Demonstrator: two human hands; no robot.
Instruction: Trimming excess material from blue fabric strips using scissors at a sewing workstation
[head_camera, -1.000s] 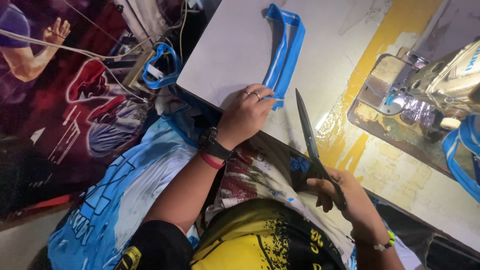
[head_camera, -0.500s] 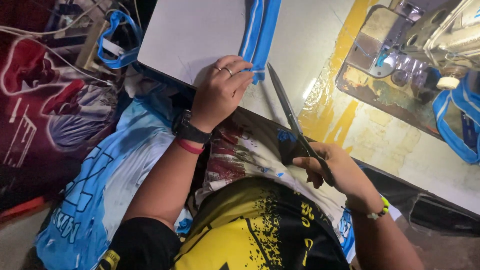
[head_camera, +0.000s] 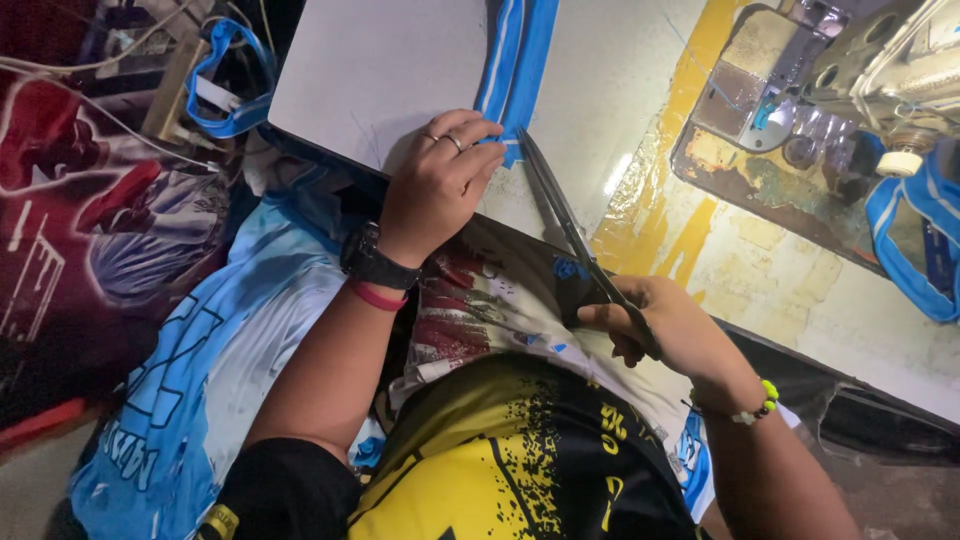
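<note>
Pressing flat on the pale table, the left hand has its fingers spread and lowered onto the near end of a blue fabric strip, which runs from the fingertips toward twelve o'clock and off the top of the view. This hand closes on nothing; it only pins the cloth down, with rings on two fingers and a black watch and a pink band at the wrist. At about four o'clock from it, the right hand is clenched around the handles of long dark scissors, whose blades point up toward eleven o'clock and end just beside the left fingertips at the strip's lower edge; whether the blades are parted I cannot tell. A beaded bracelet circles the right wrist. Toward two o'clock sits a sewing machine on a worn yellow surface. Printed cloth in blue, white and yellow lies over the lap at six o'clock.
</note>
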